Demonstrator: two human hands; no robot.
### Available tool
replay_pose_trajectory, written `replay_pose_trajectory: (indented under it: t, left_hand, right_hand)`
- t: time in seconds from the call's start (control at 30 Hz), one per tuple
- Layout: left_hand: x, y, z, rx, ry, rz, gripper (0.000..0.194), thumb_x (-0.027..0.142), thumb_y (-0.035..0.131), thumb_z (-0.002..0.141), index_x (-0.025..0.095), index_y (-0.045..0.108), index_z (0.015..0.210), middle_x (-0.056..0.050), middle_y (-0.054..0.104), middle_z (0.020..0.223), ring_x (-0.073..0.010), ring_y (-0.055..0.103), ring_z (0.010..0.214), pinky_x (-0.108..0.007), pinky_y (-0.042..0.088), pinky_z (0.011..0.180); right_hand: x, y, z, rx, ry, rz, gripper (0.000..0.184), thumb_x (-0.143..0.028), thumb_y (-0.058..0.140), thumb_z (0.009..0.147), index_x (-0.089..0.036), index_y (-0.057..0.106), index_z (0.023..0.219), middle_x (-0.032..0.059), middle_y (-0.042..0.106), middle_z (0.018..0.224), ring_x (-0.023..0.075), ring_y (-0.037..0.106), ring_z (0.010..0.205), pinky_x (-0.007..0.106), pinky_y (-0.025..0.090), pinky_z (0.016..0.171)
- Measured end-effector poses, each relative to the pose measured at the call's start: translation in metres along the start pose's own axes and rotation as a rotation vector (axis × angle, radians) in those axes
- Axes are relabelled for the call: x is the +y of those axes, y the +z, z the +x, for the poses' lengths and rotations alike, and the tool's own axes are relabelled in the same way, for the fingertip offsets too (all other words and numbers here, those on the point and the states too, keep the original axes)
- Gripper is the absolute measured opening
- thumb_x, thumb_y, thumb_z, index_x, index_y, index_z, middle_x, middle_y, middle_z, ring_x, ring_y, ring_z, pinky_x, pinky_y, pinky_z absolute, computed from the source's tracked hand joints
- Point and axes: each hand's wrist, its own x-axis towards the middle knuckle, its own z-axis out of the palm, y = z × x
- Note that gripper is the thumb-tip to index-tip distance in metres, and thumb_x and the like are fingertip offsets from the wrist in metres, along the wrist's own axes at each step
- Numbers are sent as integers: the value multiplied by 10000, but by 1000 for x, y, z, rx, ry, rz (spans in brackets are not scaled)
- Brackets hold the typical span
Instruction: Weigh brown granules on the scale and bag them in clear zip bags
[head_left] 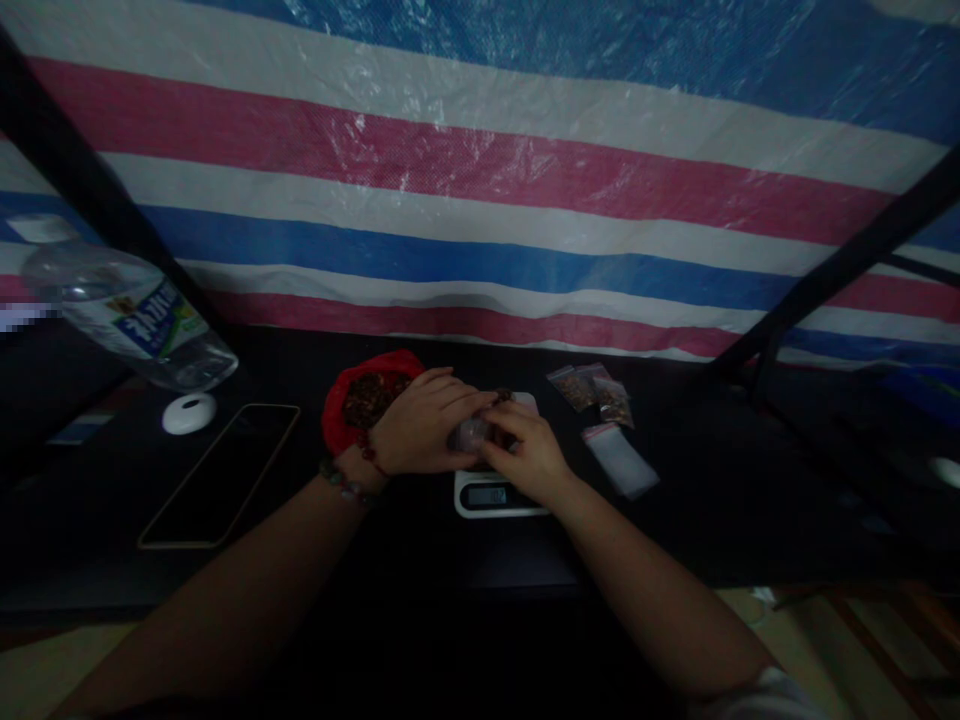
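Above a white kitchen scale (463,507) with a lit display, my two hands meet around a small clear plastic bag (472,434). My left hand (420,420), with beaded bracelets at the wrist, has its fingers over the bag and its thumb below. Thumb and fingertips of my right hand (534,452) pinch the bag's near side. The hands cover most of the scale's plate, and the bag's contents are hard to make out. Beside my left hand lies an open red bag (335,405) holding dark brown dried pieces (367,398).
Right of the scale lie several small filled zip bags (592,392) and a stack of flat clear bags (621,462). On the left are a phone (221,475), a white earbud case (189,412) and a large plastic bottle (135,305). A striped tarp (480,170) hangs behind the black table.
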Motion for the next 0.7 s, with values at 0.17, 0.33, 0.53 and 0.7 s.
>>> replay_pose_trajectory:
  t: [0.17,0.33,0.53,0.7]
  left_hand:
    - [1,-1,0,-27,-27,-3,594,463,659,713,166,547,1215,-75,664,1011,-258,601,962,-443,416,927]
    - [7,-5,1,-95,-60,-44,502,432,649,747,149,573,1155,-63,652,1016,-264,601,959,-408,434,886]
    - [6,-2,-1,-167,-113,-113,620,512,674,701,148,558,1190,-96,638,1116,-269,587,1014,-395,425,917]
    - [-2,-2,-3,-156,-144,-146,535,442,668,719,151,566,1156,-79,641,1099,-252,582,1011,-394,408,930]
  right_hand:
    - [6,1,1,31,-88,46,110,-143,654,765,-221,715,814,45,631,942,176,602,923,329,516,803]
    - [6,1,1,-23,7,53,189,-139,722,703,-227,717,870,18,616,819,167,595,822,318,517,753]
    - [2,0,0,-111,92,19,323,-202,781,649,-218,688,958,32,626,889,172,584,815,307,502,721]
    - [9,-11,3,16,-36,11,50,-237,642,800,-215,655,844,22,596,835,158,571,787,296,485,710]
